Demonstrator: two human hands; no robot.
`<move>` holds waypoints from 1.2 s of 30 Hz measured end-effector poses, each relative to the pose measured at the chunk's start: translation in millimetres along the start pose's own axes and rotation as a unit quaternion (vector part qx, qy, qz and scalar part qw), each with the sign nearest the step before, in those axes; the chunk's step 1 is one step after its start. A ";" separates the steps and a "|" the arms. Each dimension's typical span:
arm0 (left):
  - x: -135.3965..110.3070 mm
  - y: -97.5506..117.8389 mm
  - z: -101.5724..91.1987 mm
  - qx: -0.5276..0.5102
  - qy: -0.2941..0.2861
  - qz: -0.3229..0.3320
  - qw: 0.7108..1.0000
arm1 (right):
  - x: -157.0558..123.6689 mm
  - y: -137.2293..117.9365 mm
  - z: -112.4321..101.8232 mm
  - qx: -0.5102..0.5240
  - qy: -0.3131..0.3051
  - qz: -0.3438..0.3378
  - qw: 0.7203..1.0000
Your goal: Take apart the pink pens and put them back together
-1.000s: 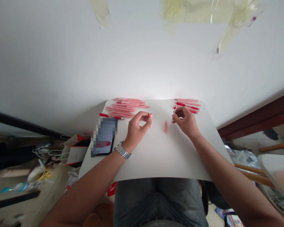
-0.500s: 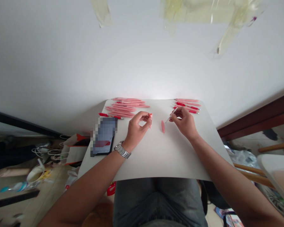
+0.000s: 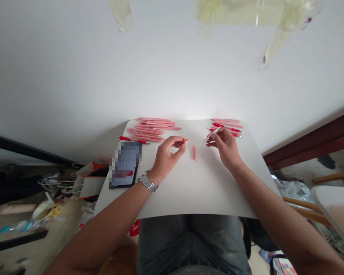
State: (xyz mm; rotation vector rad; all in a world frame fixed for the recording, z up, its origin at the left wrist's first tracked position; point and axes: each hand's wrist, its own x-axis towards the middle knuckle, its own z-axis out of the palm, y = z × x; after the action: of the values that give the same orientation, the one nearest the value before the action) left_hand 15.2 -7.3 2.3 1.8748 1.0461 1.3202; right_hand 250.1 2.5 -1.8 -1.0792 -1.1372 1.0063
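Note:
My left hand (image 3: 169, 154), with a metal watch at its wrist, pinches a short pen part (image 3: 185, 141) whose red-orange open end faces up. Between the thumb and fingers of my right hand (image 3: 226, 146) is a slim, pale pen refill (image 3: 212, 133), slanting with its thin end down to the left. A pink pen barrel (image 3: 194, 152) lies on the white table between the hands, touched by neither. Behind my right hand lie several pink and red pens (image 3: 229, 121), partly hidden by its fingers.
A larger heap of pink pens (image 3: 147, 131) lies at the back left, with a red pen (image 3: 132, 139) in front. A smartphone (image 3: 126, 164) rests by the left edge of the table (image 3: 195, 198). The wall (image 3: 172, 76) stands right behind.
My left hand has shifted slightly right with the pen part. The refill in my right hand has tilted and moved a little. The pink barrel on the table has turned and moved slightly left.

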 end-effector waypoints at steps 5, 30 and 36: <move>-0.1 -0.1 -0.3 0.021 -0.013 0.015 1.000 | -1.7 -3.2 1.5 0.085 -0.014 -0.010 0.996; -1.2 5.2 2.6 0.053 -0.038 0.032 0.997 | -9.6 -3.6 7.7 0.076 -0.077 -0.038 0.993; -2.1 4.2 2.1 0.055 -0.048 0.029 0.997 | -13.4 -5.0 10.5 0.064 -0.114 -0.046 0.990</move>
State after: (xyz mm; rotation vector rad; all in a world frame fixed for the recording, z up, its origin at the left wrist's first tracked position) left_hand 17.9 -11.4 4.1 2.0436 1.0413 1.2131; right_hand 238.1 -10.1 1.6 -0.8181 -1.2758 1.1334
